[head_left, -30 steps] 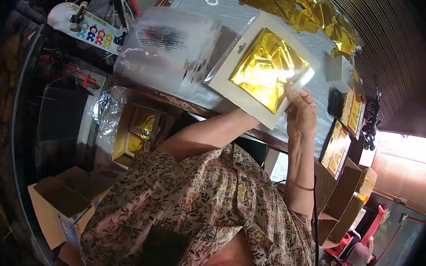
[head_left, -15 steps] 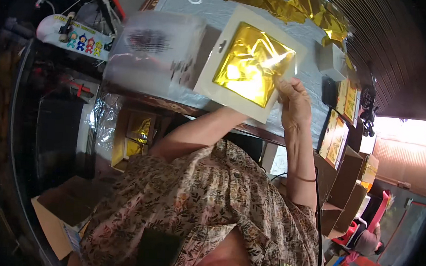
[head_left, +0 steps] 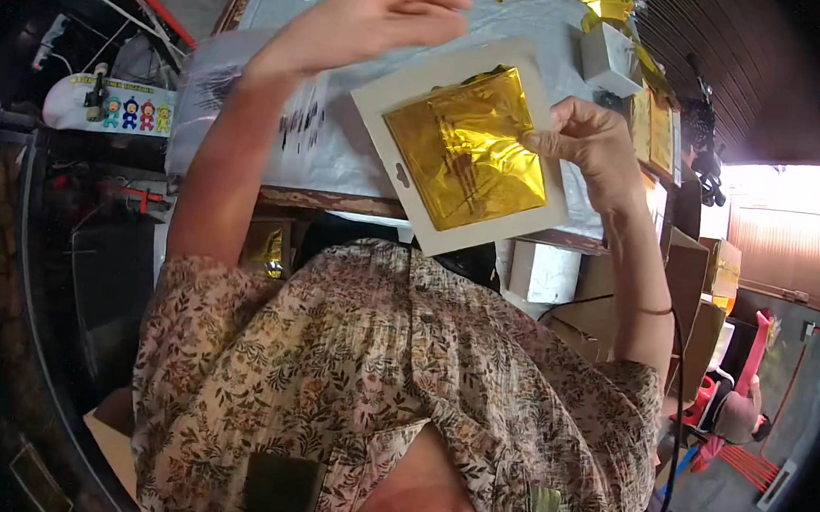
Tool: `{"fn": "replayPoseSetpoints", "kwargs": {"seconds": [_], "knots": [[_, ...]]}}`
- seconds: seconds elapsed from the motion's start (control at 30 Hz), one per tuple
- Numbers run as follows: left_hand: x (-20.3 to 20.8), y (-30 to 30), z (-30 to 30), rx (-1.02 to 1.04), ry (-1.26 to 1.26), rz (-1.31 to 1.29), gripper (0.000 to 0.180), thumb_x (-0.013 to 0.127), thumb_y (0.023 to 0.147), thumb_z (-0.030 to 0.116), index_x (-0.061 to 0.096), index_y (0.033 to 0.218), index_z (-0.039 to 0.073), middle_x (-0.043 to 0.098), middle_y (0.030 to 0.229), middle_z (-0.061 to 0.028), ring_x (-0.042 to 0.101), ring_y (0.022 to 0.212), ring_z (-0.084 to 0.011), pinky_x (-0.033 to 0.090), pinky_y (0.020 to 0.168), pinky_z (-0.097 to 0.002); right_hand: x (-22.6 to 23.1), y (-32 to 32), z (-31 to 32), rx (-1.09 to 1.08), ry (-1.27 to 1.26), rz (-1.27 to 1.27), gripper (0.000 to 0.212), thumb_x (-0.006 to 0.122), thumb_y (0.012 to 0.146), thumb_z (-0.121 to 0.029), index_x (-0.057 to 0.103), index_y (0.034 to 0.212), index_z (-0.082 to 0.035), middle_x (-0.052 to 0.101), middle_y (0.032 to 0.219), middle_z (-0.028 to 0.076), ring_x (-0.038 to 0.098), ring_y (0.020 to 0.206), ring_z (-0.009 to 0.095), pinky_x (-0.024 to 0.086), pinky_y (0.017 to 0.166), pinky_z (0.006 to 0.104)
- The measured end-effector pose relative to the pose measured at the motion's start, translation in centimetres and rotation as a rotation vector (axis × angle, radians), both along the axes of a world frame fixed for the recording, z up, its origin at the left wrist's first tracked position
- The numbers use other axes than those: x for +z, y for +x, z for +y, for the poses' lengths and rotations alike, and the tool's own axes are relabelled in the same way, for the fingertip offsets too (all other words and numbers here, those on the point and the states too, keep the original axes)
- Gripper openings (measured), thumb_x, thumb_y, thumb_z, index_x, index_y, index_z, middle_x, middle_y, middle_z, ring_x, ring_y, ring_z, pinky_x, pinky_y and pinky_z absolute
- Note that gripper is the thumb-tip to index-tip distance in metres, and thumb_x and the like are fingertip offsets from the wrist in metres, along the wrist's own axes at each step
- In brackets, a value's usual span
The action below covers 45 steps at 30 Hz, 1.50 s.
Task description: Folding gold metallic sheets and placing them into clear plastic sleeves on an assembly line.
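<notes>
At the far left, a white skateboard (head_left: 69,107) with cartoon figures sits off to the side of the table (head_left: 340,167), probably just stored there. Next, a pile of clear plastic sleeves (head_left: 200,127) lies on the grey table covering, likely placed for the left arm's easy reach. The left hand (head_left: 364,26) is raised above the table, its forearm crossing in front of the sleeves, fingers loosely stretched to the right with a gap between them; it grasps nothing that shows. In the middle, a beige card (head_left: 377,111) bearing a square gold foil packet (head_left: 474,156) tilts across the table's near edge, its hanging slot toward the lower left, perhaps angled so that its face can be seen. The right hand (head_left: 596,150) pinches the card at its right side, thumb on the foil, other fingers curled and partly hidden; the wrist bends inward above a rising forearm, a grip that seems to leave most of the face uncovered. Beyond it, a white box (head_left: 611,66) stands on the table, apart from the fingers
</notes>
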<state>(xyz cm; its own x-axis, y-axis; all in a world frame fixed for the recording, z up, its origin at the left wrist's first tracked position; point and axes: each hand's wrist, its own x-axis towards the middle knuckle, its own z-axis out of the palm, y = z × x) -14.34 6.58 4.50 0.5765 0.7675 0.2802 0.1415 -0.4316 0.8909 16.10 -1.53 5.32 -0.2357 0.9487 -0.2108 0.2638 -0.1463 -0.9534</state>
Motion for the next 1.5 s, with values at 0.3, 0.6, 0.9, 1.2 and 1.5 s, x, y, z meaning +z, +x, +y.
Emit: {"fn": "replayPoseSetpoints", "kwargs": {"seconds": [0.3, 0.6, 0.9, 1.2, 1.5], "knots": [[-2.2, 6.2, 0.5, -0.097, -0.296, 0.176, 0.036, 0.074, 0.095, 0.032, 0.071, 0.112, 0.0, 0.071, 0.091, 0.0013, 0.062, 0.076, -0.0041, 0.05, 0.064, -0.023, -1.1, 2.0, 1.1, 0.108, 0.01, -0.045, 0.015, 0.079, 0.084, -0.003, 0.071, 0.096, -0.003, 0.073, 0.094, 0.003, 0.066, 0.086, 0.009, 0.051, 0.083, 0.0248], [-7.0, 6.2, 0.3, -0.005, -0.642, -0.369, 0.033, 0.073, 0.095, 0.031, 0.068, 0.109, 0.002, 0.07, 0.106, -0.0044, 0.068, 0.095, -0.0092, 0.056, 0.083, -0.0264, -7.3, 3.8, -0.4, -0.357, -0.061, 0.428, 0.035, 0.075, 0.092, -0.018, 0.068, 0.118, 0.005, 0.073, 0.109, 0.012, 0.07, 0.095, 0.018, 0.056, 0.086, 0.0302], [-12.7, 5.9, 0.2, 0.262, -0.821, -0.504, 0.097, 0.081, 0.087, 0.026, 0.022, 0.15, -0.017, 0.051, 0.139, -0.0261, 0.06, 0.123, -0.0288, 0.053, 0.099, -0.0373, -10.2, 0.9, -0.2, -0.573, 0.008, 0.558, 0.014, 0.066, 0.098, -0.012, 0.072, 0.101, 0.0, 0.071, 0.095, 0.007, 0.064, 0.079, 0.011, 0.052, 0.07, 0.0229], [-11.3, 4.7, -2.1, 0.21, -0.903, -0.58, 0.079, 0.079, 0.09, 0.025, 0.034, 0.146, -0.01, 0.058, 0.129, -0.0135, 0.062, 0.118, -0.0199, 0.052, 0.099, -0.0373, -11.1, -1.4, 0.1, -0.627, -0.016, 0.46, 0.022, 0.066, 0.097, -0.016, 0.07, 0.113, -0.001, 0.064, 0.086, -0.003, 0.05, 0.065, 0.005, 0.038, 0.056, 0.0197], [-14.1, 5.0, -0.6, 0.3, -0.909, -0.581, 0.046, 0.072, 0.095, 0.031, 0.061, 0.128, 0.002, 0.064, 0.122, -0.0051, 0.066, 0.107, -0.0159, 0.055, 0.093, -0.0369, -12.6, -0.5, 1.1, -0.571, -0.008, 0.55, 0.028, 0.065, 0.097, -0.011, 0.069, 0.123, 0.0, 0.073, 0.106, 0.008, 0.067, 0.09, 0.014, 0.053, 0.082, 0.0267]]}}
